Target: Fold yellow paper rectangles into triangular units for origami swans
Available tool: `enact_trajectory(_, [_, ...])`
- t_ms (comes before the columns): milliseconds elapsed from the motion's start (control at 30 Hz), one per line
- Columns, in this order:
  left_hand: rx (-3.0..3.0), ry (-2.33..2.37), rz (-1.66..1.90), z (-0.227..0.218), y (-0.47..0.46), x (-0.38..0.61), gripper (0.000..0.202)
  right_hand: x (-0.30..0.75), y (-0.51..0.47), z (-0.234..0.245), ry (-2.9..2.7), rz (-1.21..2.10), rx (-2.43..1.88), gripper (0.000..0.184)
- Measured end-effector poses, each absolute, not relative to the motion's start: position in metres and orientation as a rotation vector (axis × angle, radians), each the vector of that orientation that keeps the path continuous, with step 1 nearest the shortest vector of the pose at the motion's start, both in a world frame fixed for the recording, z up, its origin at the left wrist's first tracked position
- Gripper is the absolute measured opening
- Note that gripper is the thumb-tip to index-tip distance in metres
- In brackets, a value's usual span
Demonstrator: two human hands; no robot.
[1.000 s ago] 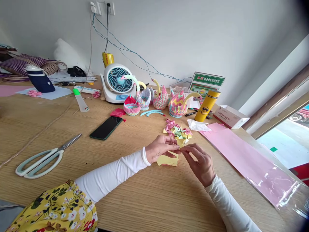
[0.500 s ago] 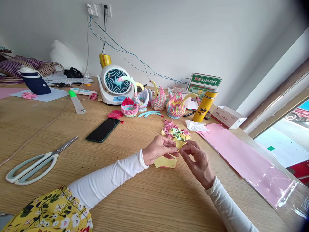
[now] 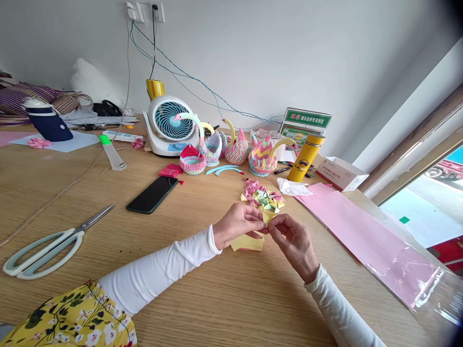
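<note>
Bright, even daylight enters from the window [image 3: 427, 202] at right; soft shadows, wide-angle bending at edges, dark corner vignette.

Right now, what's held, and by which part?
A small yellow paper piece, pinched between fingertips of both hands: the left hand grips its left side, the right hand its right side.

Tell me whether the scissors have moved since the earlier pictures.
No. The scissors lie as far left of the phone as before, blades pointing the same way; both drifted left in the frame together, so only the camera turned.
</note>
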State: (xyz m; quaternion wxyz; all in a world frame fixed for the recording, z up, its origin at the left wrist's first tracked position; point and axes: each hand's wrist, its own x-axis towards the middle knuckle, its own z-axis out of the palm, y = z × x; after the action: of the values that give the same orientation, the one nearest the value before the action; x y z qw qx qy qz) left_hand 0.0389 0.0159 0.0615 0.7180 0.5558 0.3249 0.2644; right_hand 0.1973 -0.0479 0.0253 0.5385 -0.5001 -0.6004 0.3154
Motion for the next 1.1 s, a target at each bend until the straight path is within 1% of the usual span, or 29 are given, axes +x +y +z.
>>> enact_trajectory(133, [1.205, 0.732, 0.588, 0.062, 0.015, 0.040, 0.019, 0.194, -0.045, 0.023, -1.328, 0.755, -1.196, 0.010])
enact_trajectory(233, [1.170, 0.718, 0.579, 0.061, 0.016, 0.039, 0.020, 0.193, -0.045, 0.023, -1.231, 0.832, -1.172, 0.017])
enact_trajectory(333, [1.139, 0.672, 0.557, 0.059, 0.019, 0.037, 0.024, 0.192, -0.046, 0.025, -1.158, 0.921, -1.130, 0.022])
enact_trajectory(467, [1.149, 0.634, 0.526, 0.057, 0.021, 0.035, 0.031, 0.193, -0.046, 0.027, -1.130, 0.984, -1.102, 0.024])
enact_trajectory(700, [1.175, 0.709, 0.557, 0.062, 0.017, 0.038, 0.022, 0.191, -0.046, 0.029, -1.104, 0.964, -1.097, 0.027])
enact_trajectory(800, [1.188, 0.735, 0.602, 0.061, 0.015, 0.040, 0.022, 0.191, -0.045, 0.025, -1.136, 0.867, -1.140, 0.029])
enact_trajectory(933, [1.281, 0.715, 0.584, 0.053, 0.017, 0.040, 0.036, 0.196, -0.043, 0.021, -1.316, 0.614, -1.234, 0.035])
enact_trajectory(1000, [1.454, 0.701, 0.547, 0.050, 0.020, 0.039, 0.043, 0.200, -0.043, 0.023, -1.475, 0.463, -1.276, 0.037])
enact_trajectory(1100, [1.832, 0.718, 0.665, 0.048, 0.024, 0.038, 0.046, 0.205, -0.044, 0.030, -1.734, 0.295, -1.327, 0.041])
